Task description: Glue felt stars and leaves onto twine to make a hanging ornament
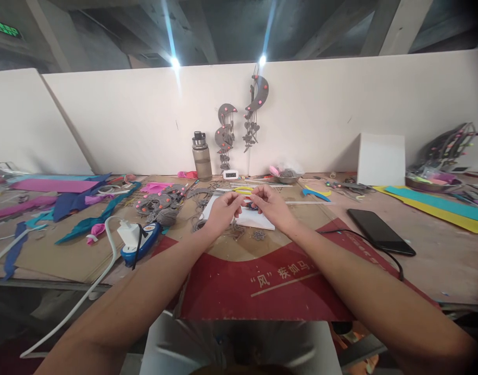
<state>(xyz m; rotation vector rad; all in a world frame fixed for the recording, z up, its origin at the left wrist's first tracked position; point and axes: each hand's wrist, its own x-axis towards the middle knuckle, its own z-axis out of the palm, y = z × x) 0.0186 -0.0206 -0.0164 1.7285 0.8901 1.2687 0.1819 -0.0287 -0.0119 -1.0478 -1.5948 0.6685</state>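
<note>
My left hand (226, 208) and my right hand (273, 205) are close together over a white sheet (254, 221), fingertips pinched and facing each other. Whatever they pinch is too small to make out. Just behind the fingertips lies a yellow ring-shaped thing (243, 189). A small dark thing shows between the hands, partly hidden. Grey cord (200, 200) lies loose to the left of the sheet. In front of it, on the cardboard, sits a small grey openwork piece (259, 235). A ball of grey yarn (165, 216) rests further left, beside grey pieces with orange and pink dots.
A blue power strip (139, 245) with a white plug stands left. Right lies a black phone (379, 232) with a cable passing under my right forearm. A bottle (202, 159) and small clock (230, 175) stand behind. Grey crescent hangings (258, 96) hang against the white panel.
</note>
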